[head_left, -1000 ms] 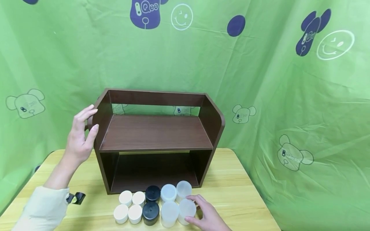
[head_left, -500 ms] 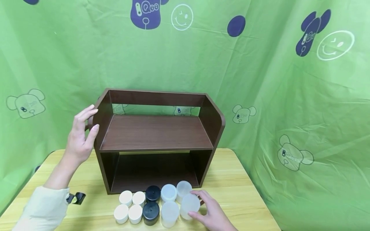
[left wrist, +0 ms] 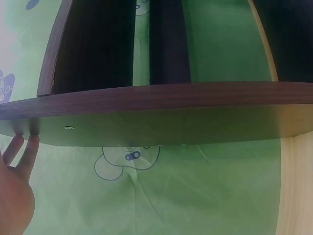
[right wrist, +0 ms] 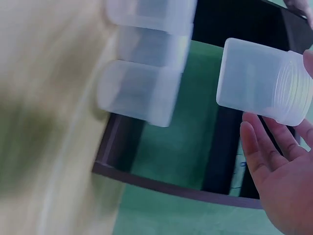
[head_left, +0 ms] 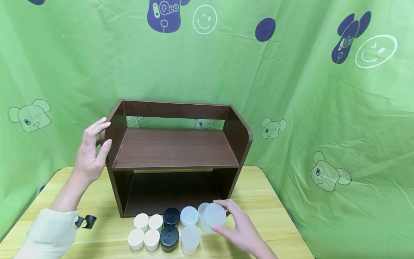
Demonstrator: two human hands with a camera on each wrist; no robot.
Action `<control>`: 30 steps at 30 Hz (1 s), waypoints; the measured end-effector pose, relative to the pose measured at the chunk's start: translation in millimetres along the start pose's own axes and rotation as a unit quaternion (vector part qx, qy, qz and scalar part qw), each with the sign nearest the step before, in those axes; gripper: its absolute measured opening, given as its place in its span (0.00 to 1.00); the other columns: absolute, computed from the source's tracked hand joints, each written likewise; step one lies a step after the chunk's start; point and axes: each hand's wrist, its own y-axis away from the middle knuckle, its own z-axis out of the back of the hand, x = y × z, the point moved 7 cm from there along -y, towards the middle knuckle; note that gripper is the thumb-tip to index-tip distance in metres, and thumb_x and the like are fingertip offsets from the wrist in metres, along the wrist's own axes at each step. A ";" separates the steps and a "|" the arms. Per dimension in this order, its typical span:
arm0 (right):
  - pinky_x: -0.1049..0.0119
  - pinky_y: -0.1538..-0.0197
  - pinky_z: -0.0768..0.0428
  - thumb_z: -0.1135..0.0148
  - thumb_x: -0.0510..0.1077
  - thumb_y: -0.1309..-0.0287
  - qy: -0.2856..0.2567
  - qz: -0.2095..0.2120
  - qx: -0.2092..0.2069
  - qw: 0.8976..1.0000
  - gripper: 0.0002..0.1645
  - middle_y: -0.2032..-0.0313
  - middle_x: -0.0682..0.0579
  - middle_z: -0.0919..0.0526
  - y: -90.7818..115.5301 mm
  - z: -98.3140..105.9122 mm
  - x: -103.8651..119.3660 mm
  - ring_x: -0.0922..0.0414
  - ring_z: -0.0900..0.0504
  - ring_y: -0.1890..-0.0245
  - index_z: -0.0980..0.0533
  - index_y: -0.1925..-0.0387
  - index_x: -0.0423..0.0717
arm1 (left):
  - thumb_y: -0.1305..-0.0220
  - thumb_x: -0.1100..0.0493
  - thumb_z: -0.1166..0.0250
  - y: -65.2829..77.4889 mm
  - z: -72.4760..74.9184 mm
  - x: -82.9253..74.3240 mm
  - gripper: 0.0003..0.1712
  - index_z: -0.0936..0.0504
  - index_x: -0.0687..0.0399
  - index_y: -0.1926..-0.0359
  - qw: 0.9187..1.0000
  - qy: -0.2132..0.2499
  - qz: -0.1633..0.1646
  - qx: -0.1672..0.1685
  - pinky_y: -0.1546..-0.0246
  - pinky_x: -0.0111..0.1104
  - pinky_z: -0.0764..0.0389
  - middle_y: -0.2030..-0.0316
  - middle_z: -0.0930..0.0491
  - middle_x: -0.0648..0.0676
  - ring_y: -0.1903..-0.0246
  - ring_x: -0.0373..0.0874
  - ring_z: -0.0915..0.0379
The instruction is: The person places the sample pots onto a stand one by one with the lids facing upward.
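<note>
In the head view my right hand (head_left: 240, 228) pinches a translucent plastic jar (head_left: 215, 217) between thumb and fingers. The right wrist view shows this jar (right wrist: 252, 78) in the air, apart from the other jars, with ridged rings round its top end. Beneath it in the head view a second translucent jar (head_left: 202, 210) is partly covered. My left hand (head_left: 88, 156) rests its fairly straight fingers against the left side panel of a dark brown two-tier shelf (head_left: 176, 147). The left wrist view has two fingertips touching that side panel (left wrist: 161, 128).
Two black-lidded jars (head_left: 169, 236), several small white-lidded jars (head_left: 136, 239) and more translucent jars (head_left: 190, 238) stand in two rows before the shelf. All are on a light wooden table (head_left: 268, 216). A green printed curtain (head_left: 291, 90) hangs behind and to the right.
My right hand has lifted the translucent jar out of the front row and carried it up and slightly right, towards the shelf. My left hand stays at the side panel.
</note>
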 end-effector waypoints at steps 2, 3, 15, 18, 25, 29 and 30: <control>0.66 0.53 0.16 0.21 0.51 0.46 -0.005 0.006 -0.003 1.000 0.37 0.49 0.66 0.20 -5.9 3.2 5.2 0.66 0.21 0.54 0.25 0.35 0.57 | 0.35 0.68 0.44 0.6 0.1 0.1 0.28 0.31 0.66 0.33 1.000 0.002 0.000 -0.002 0.22 0.31 0.42 0.30 0.32 0.68 0.25 0.41 0.41; 0.67 0.53 0.17 0.22 0.51 0.46 -0.007 0.007 -0.004 1.000 0.36 0.49 0.66 0.20 -8.8 4.7 7.6 0.66 0.21 0.54 0.25 0.35 0.56 | 0.35 0.69 0.43 1.0 0.2 0.2 0.29 0.31 0.66 0.33 1.000 0.003 0.002 -0.002 0.22 0.30 0.42 0.30 0.32 0.68 0.25 0.41 0.41; 0.65 0.52 0.17 0.22 0.48 0.46 -0.043 0.043 -0.012 0.998 0.38 0.49 0.60 0.19 -58.3 23.1 41.2 0.63 0.21 0.53 0.25 0.34 0.57 | 0.35 0.70 0.43 1.5 0.6 1.3 0.29 0.31 0.66 0.33 1.000 0.005 0.005 -0.003 0.22 0.29 0.43 0.30 0.32 0.68 0.25 0.40 0.42; 0.67 0.52 0.17 0.22 0.46 0.47 -0.054 0.062 -0.016 0.996 0.37 0.50 0.58 0.19 -73.8 26.8 52.3 0.61 0.21 0.54 0.25 0.35 0.54 | 0.35 0.69 0.44 1.2 0.5 1.4 0.28 0.31 0.67 0.33 1.000 0.006 0.001 -0.005 0.22 0.30 0.42 0.30 0.32 0.68 0.25 0.40 0.41; 0.65 0.50 0.16 0.21 0.45 0.47 -0.066 0.059 -0.014 0.996 0.37 0.49 0.57 0.18 -106.2 31.8 69.3 0.61 0.19 0.51 0.24 0.35 0.54 | 0.34 0.69 0.44 0.2 -0.2 0.5 0.28 0.31 0.67 0.33 1.000 0.011 0.000 -0.003 0.22 0.30 0.43 0.30 0.32 0.70 0.25 0.40 0.42; 0.63 0.50 0.16 0.22 0.46 0.45 -0.075 0.049 -0.012 0.996 0.36 0.49 0.57 0.18 -123.7 32.9 73.8 0.59 0.19 0.51 0.24 0.35 0.55 | 0.35 0.69 0.44 -0.1 -0.2 0.6 0.28 0.31 0.67 0.33 1.000 0.012 0.000 -0.004 0.22 0.30 0.42 0.31 0.32 0.70 0.25 0.40 0.41; 0.63 0.50 0.16 0.23 0.46 0.44 -0.079 0.046 -0.012 0.996 0.35 0.49 0.56 0.18 -128.2 32.9 74.6 0.59 0.19 0.52 0.24 0.35 0.55 | 0.35 0.70 0.44 -0.2 -0.2 0.9 0.28 0.31 0.67 0.33 1.000 0.012 0.001 -0.005 0.22 0.30 0.42 0.31 0.32 0.70 0.25 0.40 0.41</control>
